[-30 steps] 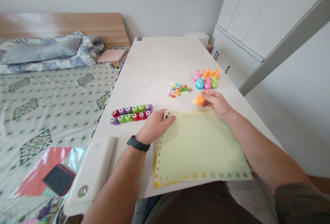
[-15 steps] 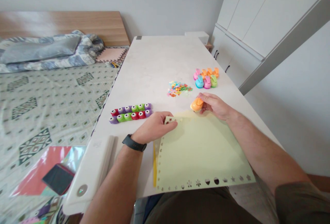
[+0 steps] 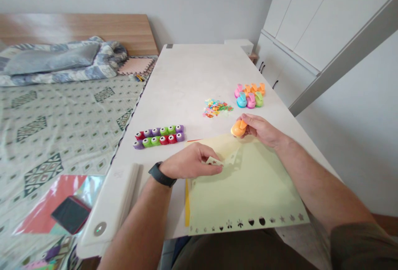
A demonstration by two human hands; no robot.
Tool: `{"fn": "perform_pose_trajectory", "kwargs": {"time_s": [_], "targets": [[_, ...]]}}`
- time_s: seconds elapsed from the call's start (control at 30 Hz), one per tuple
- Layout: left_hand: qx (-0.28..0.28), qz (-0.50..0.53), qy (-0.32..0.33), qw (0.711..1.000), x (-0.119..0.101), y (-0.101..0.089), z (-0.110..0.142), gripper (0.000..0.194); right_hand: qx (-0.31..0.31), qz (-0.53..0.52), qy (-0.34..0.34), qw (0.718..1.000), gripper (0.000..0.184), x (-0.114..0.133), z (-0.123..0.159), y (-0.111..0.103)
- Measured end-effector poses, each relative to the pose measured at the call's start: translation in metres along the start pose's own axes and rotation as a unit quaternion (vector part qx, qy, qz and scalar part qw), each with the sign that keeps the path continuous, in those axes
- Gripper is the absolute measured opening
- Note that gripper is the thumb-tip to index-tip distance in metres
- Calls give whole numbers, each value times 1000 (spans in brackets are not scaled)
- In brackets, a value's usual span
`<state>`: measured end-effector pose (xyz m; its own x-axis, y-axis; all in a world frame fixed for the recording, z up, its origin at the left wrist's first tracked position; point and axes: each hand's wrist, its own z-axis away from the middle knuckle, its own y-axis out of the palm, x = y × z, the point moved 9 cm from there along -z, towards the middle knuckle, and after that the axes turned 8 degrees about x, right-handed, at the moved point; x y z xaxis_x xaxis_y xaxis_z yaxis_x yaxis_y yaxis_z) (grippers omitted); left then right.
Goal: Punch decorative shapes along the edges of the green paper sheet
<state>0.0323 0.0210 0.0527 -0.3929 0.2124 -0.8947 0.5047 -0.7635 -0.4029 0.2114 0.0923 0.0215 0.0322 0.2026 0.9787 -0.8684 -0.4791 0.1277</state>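
Observation:
A pale yellow paper sheet [image 3: 248, 187] with punched shapes along its edges lies on the white table [image 3: 186, 79] in front of me. My left hand [image 3: 191, 163], with a black watch at the wrist, pinches the sheet's far left corner and folds it back toward me. My right hand [image 3: 261, 130] grips an orange paper punch [image 3: 238, 128] at the sheet's far edge. A darker yellow sheet [image 3: 186, 203] shows under the left side.
Two rows of small red, purple and green punches [image 3: 158, 136] lie left of the sheet. Coloured paper cut-outs [image 3: 216, 107] and a cluster of larger punches [image 3: 249, 94] sit further back. A white device [image 3: 110, 207] lies at the near left; a bed [image 3: 56, 120] is beyond.
My left hand has pulled the sheet's far left corner toward me and folded it over. The sheet slid closer to the table's near edge. My right hand still holds the orange punch.

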Motion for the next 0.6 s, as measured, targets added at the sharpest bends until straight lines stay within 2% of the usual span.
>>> {"fn": "perform_pose_trajectory", "kwargs": {"time_s": [0.17, 0.33, 0.5, 0.6], "targets": [[52, -7, 54, 997, -7, 11, -1, 24, 32, 10, 8, 999, 41, 0, 2, 9], [80, -4, 72, 994, -9, 18, -1, 24, 44, 30, 28, 998, 44, -3, 5, 13], [81, 0, 81, 993, -10, 18, 0, 23, 30, 42, 14, 999, 43, 0, 4, 10], [83, -2, 84, 993, -11, 18, 0, 23, 1, 52, -9, 999, 41, 3, 1, 3]]}}
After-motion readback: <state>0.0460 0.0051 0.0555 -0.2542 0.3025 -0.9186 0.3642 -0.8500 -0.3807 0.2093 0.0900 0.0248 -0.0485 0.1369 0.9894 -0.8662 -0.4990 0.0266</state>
